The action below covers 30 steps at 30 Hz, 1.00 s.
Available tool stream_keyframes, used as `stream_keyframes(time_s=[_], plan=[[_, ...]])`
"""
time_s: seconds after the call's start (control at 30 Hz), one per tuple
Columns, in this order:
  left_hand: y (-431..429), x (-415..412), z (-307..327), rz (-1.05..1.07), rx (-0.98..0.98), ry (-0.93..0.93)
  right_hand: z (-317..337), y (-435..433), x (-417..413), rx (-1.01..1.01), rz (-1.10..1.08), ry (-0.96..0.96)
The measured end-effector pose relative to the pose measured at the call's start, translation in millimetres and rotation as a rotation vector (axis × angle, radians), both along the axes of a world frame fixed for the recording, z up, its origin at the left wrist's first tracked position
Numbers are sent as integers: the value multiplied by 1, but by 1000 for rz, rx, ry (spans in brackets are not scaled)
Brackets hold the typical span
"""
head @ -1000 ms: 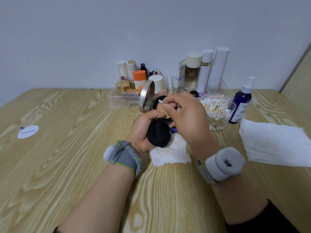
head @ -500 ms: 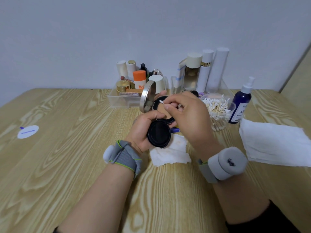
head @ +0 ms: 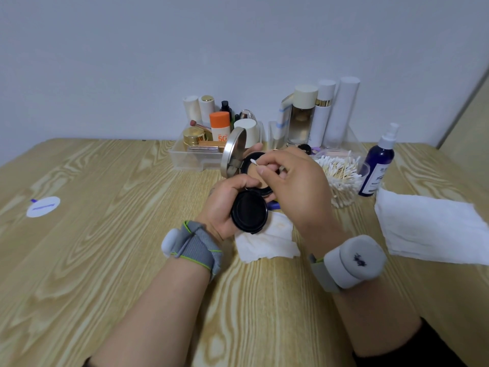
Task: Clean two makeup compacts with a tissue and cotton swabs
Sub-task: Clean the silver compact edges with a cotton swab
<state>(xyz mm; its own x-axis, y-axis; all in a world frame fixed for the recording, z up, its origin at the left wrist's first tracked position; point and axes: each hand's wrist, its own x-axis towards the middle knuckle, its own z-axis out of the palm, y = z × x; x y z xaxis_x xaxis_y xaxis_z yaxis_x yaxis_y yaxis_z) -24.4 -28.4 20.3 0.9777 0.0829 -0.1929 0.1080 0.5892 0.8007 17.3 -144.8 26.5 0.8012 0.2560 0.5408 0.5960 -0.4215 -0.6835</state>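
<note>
Left hand (head: 229, 205) is wrapped around the open compact (head: 250, 192), held up over the middle of the wooden table (head: 105, 247), thumb curled across the top, fingers closed behind it. The silver lid (head: 233, 154) stands up at eleven o'clock from the pan, the beige powder sits in the middle tier, and a black round flap (head: 249, 213) hangs down toward six o'clock. Right hand (head: 299, 186) pinches a cotton swab (head: 254, 162) between thumb and forefinger, the rest of the fingers loosely curled; the white tip touches the black rim at the pan's upper left edge, right by the hinge.

Under the hands, at six o'clock from the compact, a crumpled tissue (head: 267, 241) lies flat, stained tan. A stack of clean white tissues (head: 428, 229) lies out at three o'clock, well apart.

At two o'clock, a clear round jar (head: 341, 181) is packed with wooden-stemmed cotton swabs, tips bristling every way. Just beside it stands a dark blue spray bottle (head: 378, 168). At twelve o'clock a clear plastic tray (head: 190, 157) holds an orange-capped sunscreen tube (head: 220, 126), a gold jar (head: 194, 136), small white tubes and a dark dropper bottle. The clear organiser (head: 352, 140) at one o'clock holds tall white bottles and a glass bottle with a cream cap (head: 301, 115). Far off at nine o'clock, a round white sticker (head: 43, 206) lies on the wood
</note>
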Motion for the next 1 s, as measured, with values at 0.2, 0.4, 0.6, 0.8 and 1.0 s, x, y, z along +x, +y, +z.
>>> stream_keyframes(time_s=[0.2,0.4,0.6,0.8,1.0], plan=[[3,2,1,1,-123,-70,4,-8,0,73,-29,52],[1,-1,3,7,-12,-38,3,-2,-2,60,-14,40],[1,0,2,-7,7,-59,4,-3,-1,42,-2,28],[4,2,-1,2,-74,-39,7,-10,3,47,-23,40],[8,5,-6,-52,-124,-192,4,-11,11,-15,-60,7]])
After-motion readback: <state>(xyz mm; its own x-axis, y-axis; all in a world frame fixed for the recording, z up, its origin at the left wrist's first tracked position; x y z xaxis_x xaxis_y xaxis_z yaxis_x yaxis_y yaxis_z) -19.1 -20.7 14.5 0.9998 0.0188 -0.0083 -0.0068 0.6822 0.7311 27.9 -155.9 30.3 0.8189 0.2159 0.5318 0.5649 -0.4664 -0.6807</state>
